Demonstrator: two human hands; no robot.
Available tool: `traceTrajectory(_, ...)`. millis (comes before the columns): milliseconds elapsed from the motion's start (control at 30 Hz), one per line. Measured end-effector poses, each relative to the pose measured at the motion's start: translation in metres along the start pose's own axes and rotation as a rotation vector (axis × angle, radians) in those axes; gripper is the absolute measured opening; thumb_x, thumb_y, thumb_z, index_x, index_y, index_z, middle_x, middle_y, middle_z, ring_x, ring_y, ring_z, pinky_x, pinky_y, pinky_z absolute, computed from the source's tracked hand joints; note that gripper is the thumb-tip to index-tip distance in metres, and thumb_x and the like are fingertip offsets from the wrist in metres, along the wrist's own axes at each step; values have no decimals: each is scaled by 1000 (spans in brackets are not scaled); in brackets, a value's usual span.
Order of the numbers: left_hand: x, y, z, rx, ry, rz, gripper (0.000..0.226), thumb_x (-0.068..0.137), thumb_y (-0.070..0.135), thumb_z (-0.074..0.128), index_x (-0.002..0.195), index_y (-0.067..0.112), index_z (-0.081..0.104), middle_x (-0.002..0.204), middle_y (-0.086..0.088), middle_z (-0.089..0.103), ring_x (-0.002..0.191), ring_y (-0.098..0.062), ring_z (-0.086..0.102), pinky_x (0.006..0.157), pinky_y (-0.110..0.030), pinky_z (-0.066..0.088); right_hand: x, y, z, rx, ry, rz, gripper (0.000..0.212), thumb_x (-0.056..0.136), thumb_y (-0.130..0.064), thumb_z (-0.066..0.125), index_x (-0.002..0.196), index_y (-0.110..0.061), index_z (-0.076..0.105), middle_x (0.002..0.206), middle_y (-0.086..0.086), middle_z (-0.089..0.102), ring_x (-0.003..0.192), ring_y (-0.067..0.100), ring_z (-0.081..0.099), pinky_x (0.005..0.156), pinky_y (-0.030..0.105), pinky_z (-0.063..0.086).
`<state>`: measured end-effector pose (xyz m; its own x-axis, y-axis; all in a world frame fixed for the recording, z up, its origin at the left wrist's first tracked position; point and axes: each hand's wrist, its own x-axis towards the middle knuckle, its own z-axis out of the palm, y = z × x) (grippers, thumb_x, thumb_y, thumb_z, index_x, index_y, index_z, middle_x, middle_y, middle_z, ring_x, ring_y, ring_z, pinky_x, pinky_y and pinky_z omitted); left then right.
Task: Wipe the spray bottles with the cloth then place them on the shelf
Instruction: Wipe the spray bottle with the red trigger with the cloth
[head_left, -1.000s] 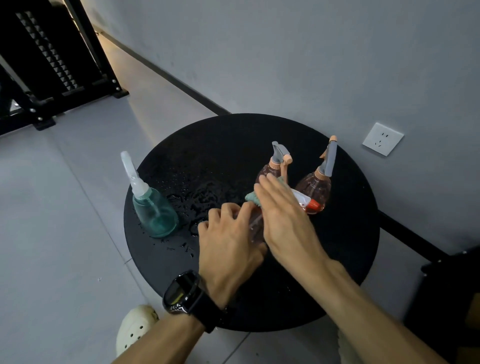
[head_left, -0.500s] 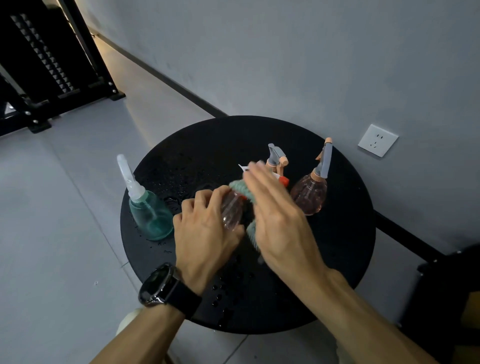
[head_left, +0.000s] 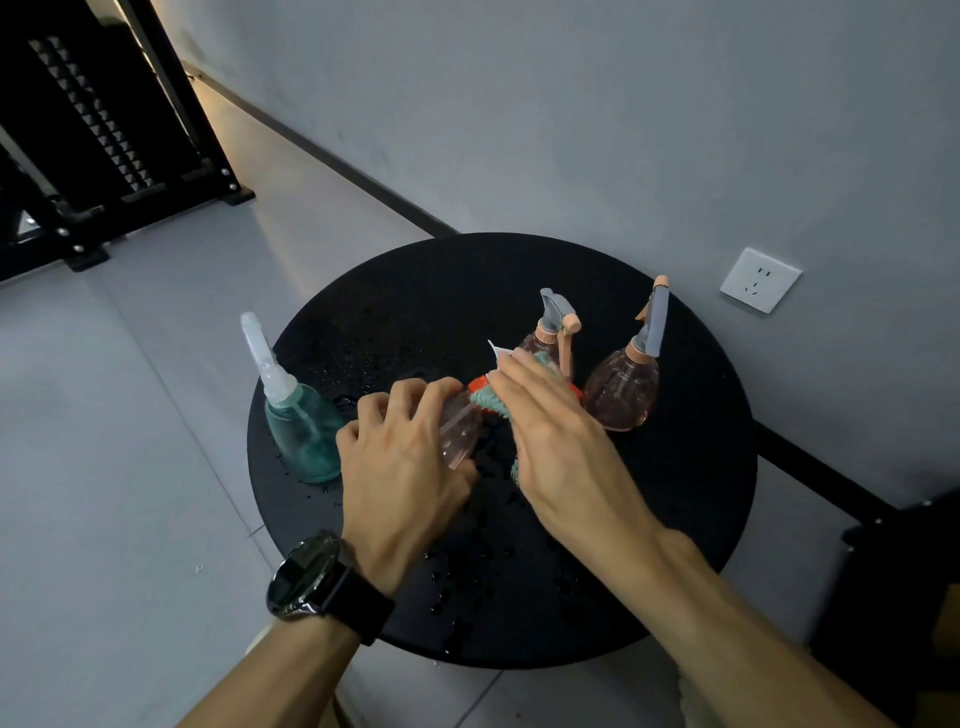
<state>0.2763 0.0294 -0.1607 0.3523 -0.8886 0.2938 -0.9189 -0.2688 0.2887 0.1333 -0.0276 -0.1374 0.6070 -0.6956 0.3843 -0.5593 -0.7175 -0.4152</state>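
Observation:
My left hand (head_left: 402, 467) grips a clear pinkish spray bottle (head_left: 460, 428) with an orange collar and white nozzle, tilted over the round black table (head_left: 675, 493). My right hand (head_left: 558, 447) presses a teal cloth (head_left: 491, 402) against the bottle's neck, fingers fairly straight over it. A teal bottle (head_left: 301, 426) with a white nozzle stands on the table's left edge. Two pink bottles with grey and peach triggers stand behind my hands, one (head_left: 553, 332) partly hidden, the other (head_left: 626, 387) further right.
Water drops lie across the tabletop. A black metal rack (head_left: 93, 135) stands on the floor at the upper left. A grey wall with a white socket (head_left: 760, 279) runs behind the table. A dark object (head_left: 893, 571) sits at the right edge.
Both hands lifted the held bottle and shifted it left, tilting it up. The cloth moved from the bottle's body up to its neck by the orange collar.

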Motion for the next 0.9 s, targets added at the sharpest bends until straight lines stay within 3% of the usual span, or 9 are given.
traceTrajectory(133,2,-3,1,-113,-35,-26,66,73,47,74,133,39,48,130,12,52,114,-22,47,87,-44,44,3,-13,-16,134,-34,1,45,94,5,49,139,-5,49,146,8,47,139,15,37,115,23,27)
traceTrajectory(233,6,-8,1,-230,-26,-11,65,76,47,76,132,37,45,130,14,51,113,-20,49,90,-44,46,13,-22,-39,287,66,48,44,98,2,47,141,-7,46,148,3,44,139,7,34,114,18,27)
traceTrajectory(333,9,-10,0,-345,6,7,58,77,35,78,124,33,45,113,18,50,102,-17,53,87,-44,49,20,-21,-57,402,261,86,43,97,3,47,138,-6,49,144,1,49,135,6,41,111,16,31)
traceTrajectory(433,10,-10,3,-400,18,55,47,80,29,76,115,31,45,101,19,50,93,-12,51,84,-44,51,23,-16,-65,444,323,136,40,97,-1,47,137,-9,52,141,0,52,131,5,46,109,19,36)
traceTrajectory(500,10,-11,5,-446,-3,81,48,81,29,75,115,32,43,100,21,48,96,-10,49,85,-42,50,23,-12,-67,453,261,156,40,98,-2,47,137,-11,52,142,-2,51,132,1,44,109,15,34)
traceTrajectory(600,10,-12,4,-489,-53,128,52,81,31,78,118,33,43,107,27,47,102,-7,46,87,-29,46,22,-11,-65,445,99,102,42,98,-1,47,139,-12,49,146,-7,44,136,-5,33,108,6,26)
traceTrajectory(733,10,-12,2,-505,-42,231,62,76,28,82,119,38,39,115,32,44,106,-4,46,88,-16,41,20,-14,-62,419,-109,21,45,100,-2,45,143,-16,45,150,-13,37,139,-9,24,114,14,21)
traceTrajectory(800,11,-13,4,-513,-6,267,66,76,23,83,123,37,39,113,33,43,104,-4,47,90,-19,41,20,-16,-66,430,-202,15,45,101,-4,44,143,-19,45,151,-15,35,139,-12,22,116,16,20)
traceTrajectory(900,15,-15,8,-531,36,296,61,76,13,81,126,22,46,116,25,44,110,-14,51,90,-33,48,18,-18,-71,436,-295,-5,44,101,-8,43,143,-22,45,152,-16,34,139,-13,19,117,19,20)
